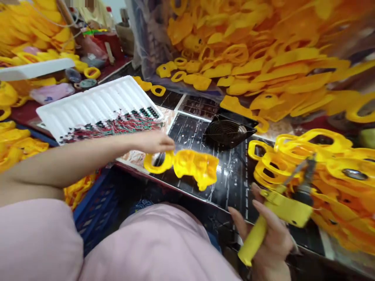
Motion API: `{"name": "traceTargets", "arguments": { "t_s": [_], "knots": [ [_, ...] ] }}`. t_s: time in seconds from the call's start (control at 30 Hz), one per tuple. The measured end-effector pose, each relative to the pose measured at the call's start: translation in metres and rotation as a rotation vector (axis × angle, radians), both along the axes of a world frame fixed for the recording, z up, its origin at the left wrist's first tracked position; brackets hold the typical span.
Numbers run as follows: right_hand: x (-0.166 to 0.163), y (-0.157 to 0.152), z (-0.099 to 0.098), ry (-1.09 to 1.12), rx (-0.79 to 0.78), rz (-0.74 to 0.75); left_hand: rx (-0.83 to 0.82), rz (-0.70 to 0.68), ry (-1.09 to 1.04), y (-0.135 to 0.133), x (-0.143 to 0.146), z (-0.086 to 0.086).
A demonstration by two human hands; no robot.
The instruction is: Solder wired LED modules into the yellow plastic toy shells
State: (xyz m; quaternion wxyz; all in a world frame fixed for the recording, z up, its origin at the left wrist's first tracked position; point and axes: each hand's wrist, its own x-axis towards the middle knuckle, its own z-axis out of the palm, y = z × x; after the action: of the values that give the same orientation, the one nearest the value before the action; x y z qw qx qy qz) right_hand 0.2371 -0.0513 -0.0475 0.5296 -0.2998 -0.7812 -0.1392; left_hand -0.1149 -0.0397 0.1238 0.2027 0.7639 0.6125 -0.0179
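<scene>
My left hand (154,141) reaches across the dark worktop (193,132) and pinches a yellow plastic shell part (187,166) by its ring end, holding it just above the bench edge. Low at the right, my right hand (271,238) is wrapped around the yellow handle of a soldering iron (281,208), its tip pointing up and right toward a stack of yellow parts (322,156). Behind the left hand lies a white ridged tray (96,101) with several small wired components (117,125) along its near edge.
A small black fan (227,132) sits on the bench centre. A big heap of yellow parts (263,58) in a clear bag fills the back right. More yellow parts pile at the left (17,144), beside a blue crate (93,203). My pink-clad lap is below.
</scene>
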Motion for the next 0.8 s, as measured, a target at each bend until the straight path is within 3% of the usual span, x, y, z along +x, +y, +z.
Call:
{"name": "traceTargets", "arguments": {
  "t_s": [0.1,0.2,0.27,0.37,0.5,0.57,0.67,0.8],
  "knots": [
    [-0.022,0.003,-0.004,-0.083,-0.020,0.121,-0.001,-0.138,0.016,0.002,0.023,-0.055],
    [-0.039,0.008,-0.010,-0.136,-0.011,0.137,0.162,-0.165,0.088,-0.005,0.035,-0.071],
    [-0.043,0.011,-0.015,-0.144,0.002,0.092,0.216,-0.139,0.127,-0.013,0.034,-0.064],
    [-0.043,0.013,-0.022,-0.123,0.026,0.037,0.244,-0.044,0.225,-0.023,0.010,-0.032],
    [-0.041,0.014,-0.024,-0.107,0.062,0.026,0.378,0.325,0.428,-0.029,-0.062,0.021],
    [-0.041,0.014,-0.024,-0.103,0.062,0.038,0.408,0.498,0.517,-0.029,-0.102,0.038],
    [-0.041,0.012,-0.023,-0.094,0.049,0.047,0.390,0.508,0.598,-0.024,-0.143,0.043],
    [-0.039,0.009,-0.022,-0.082,0.039,0.035,0.379,0.276,0.543,-0.008,-0.153,0.023]
  ]
}}
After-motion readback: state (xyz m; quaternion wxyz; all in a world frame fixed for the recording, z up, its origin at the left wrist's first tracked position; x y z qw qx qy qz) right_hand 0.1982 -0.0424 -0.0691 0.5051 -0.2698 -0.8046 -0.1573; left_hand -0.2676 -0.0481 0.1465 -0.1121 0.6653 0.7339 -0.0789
